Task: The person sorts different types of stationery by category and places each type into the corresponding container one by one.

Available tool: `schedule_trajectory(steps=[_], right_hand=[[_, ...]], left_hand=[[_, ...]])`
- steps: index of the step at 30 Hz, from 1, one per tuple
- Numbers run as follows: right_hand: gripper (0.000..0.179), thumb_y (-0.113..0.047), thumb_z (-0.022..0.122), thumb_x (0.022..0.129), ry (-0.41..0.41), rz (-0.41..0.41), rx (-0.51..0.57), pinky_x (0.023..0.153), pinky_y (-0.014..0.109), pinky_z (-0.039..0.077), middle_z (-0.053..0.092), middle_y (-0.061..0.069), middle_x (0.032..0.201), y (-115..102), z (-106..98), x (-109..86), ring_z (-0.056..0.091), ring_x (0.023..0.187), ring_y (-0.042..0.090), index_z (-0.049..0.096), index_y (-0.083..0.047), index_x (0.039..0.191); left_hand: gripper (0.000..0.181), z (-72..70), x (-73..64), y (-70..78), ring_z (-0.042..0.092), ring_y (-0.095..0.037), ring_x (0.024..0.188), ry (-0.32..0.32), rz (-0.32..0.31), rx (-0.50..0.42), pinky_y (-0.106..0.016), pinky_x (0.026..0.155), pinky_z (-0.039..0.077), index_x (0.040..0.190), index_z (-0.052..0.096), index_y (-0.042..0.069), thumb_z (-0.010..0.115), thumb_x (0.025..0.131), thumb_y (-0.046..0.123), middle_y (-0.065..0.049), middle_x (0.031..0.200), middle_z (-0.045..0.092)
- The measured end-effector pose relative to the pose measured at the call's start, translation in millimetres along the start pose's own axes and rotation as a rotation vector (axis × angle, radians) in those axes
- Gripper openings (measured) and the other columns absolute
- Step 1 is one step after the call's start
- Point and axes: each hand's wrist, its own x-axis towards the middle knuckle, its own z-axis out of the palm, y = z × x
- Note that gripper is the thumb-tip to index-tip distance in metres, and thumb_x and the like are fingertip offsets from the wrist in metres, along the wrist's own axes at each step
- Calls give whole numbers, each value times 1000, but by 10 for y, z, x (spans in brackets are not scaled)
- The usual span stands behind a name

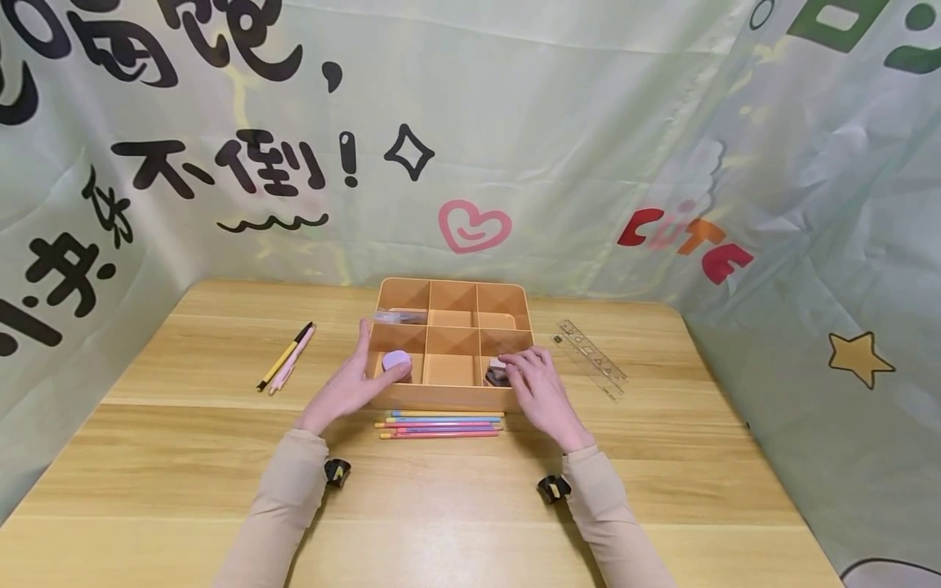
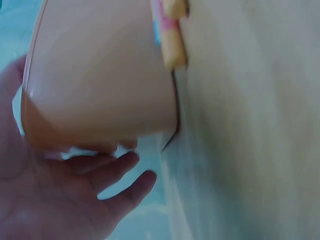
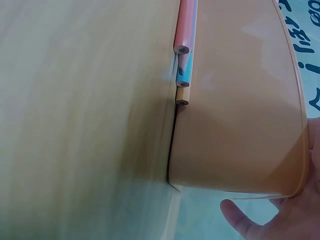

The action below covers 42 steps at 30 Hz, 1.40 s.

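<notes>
An orange desk organizer box (image 1: 441, 398) with several compartments stands near the back of the table. My left hand (image 1: 351, 384) holds its left wall, thumb over the front-left compartment and fingers along the outside. Beside that thumb lies a round lilac item (image 1: 395, 359). My right hand (image 1: 542, 392) reaches over the right rim, its fingertips at a small dark item (image 1: 497, 376) and a whitish piece in the front-right compartment. Whether these fingers pinch anything is hidden. A clear, pale-violet item (image 1: 400, 317) sits in the back-left compartment. Several coloured pencils (image 1: 444, 425) lie before the box.
Left of the box, a yellow-and-black pen (image 1: 283, 358) and a pink pen (image 1: 292, 359) lie side by side. A transparent stencil ruler (image 1: 590, 358) lies to the right. Printed fabric (image 1: 470, 147) hangs behind the wooden table (image 1: 441, 506).
</notes>
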Motion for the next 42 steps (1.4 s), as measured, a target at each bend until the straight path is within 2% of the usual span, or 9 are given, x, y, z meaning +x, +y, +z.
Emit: schedule_trajectory(steps=[4,7,11,14,18,21,28,31,42], right_hand=[[28,-13,49,104,-9,8,3,106,53,42,71,16,113,-8,0,1,51,118,34,69,0,120],[29,-13,49,105,-18,16,3,106,52,42,71,16,113,-13,-3,4,50,119,33,69,0,120],[29,-13,49,105,-24,23,5,106,51,42,71,16,114,-11,-1,2,50,119,33,69,0,121],[29,-13,49,104,-26,26,3,106,51,42,71,16,115,-7,4,-2,50,119,33,69,0,121],[28,-11,49,104,-10,13,-3,105,52,43,70,17,114,-4,12,-12,51,118,34,69,1,120],[27,-10,50,104,8,-3,-9,104,53,43,71,17,113,3,19,-17,51,117,35,69,2,119],[27,-10,50,104,9,0,-12,104,52,43,71,17,113,3,18,-16,51,117,35,69,2,119],[27,-10,50,104,9,-3,-12,104,52,43,71,16,113,1,15,-17,51,118,34,69,1,119],[27,-10,51,104,8,4,-13,105,52,43,71,15,114,-12,-2,-6,51,119,34,70,1,119]], left_hand=[[125,-145,-58,-54,14,-48,153,-68,42,21,-64,122,21,158,-24,15,68,88,61,-20,169,-7],[129,-273,-127,-98,17,-50,152,-91,69,98,-64,121,23,160,-13,6,76,83,58,-25,168,1],[122,-433,-203,-170,21,-53,149,-55,59,203,-65,119,25,160,8,-3,82,79,50,-31,164,16],[112,-541,-253,-209,19,-56,148,-22,13,260,-68,118,23,157,18,-7,83,81,43,-32,164,13],[105,-667,-319,-270,20,-59,145,-19,-33,298,-71,117,21,159,12,-4,78,87,33,-32,164,11],[105,-730,-355,-343,28,-61,141,-25,-41,329,-71,115,25,161,4,2,76,88,24,-37,157,25],[75,-765,-394,-413,45,-57,124,0,-111,390,-70,106,38,146,37,-15,75,86,10,-45,138,43],[71,-766,-398,-415,48,-55,119,14,-125,387,-69,103,42,143,40,-15,74,84,5,-45,134,45],[65,-754,-389,-504,43,-58,124,84,-139,372,-68,107,38,141,45,-14,62,78,-12,-42,139,40]])
